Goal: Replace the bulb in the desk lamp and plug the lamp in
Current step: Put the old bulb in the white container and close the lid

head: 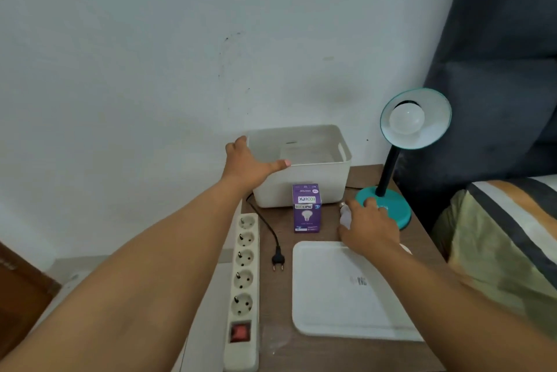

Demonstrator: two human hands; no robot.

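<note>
Working from the biggest thing inward, I see the brown wood-grain table [376, 174] carrying a white, matte, round-cornered plastic bin [304, 185] at the back and a flat white lid [337, 293] in front. At the right stands the desk lamp [394, 185], teal metal with a round base and dish-shaped shade, a frosted globe bulb [407, 120] seated in it. Along the left edge lies a cream power strip [243, 281]; the lamp's black plug [278, 260] rests loose beside it, not inserted. A purple cardboard bulb box [306, 209] stands before the bin. My left hand [250, 165] rests spread on the bin's rim, gripping nothing. My right hand [369, 228] is closing around a loose bulb [346, 215] lying just beside the lamp base; whether it's fully grasped I cannot tell. I'd hold the smooth glass dome lightly, keeping the threaded end free.
</note>
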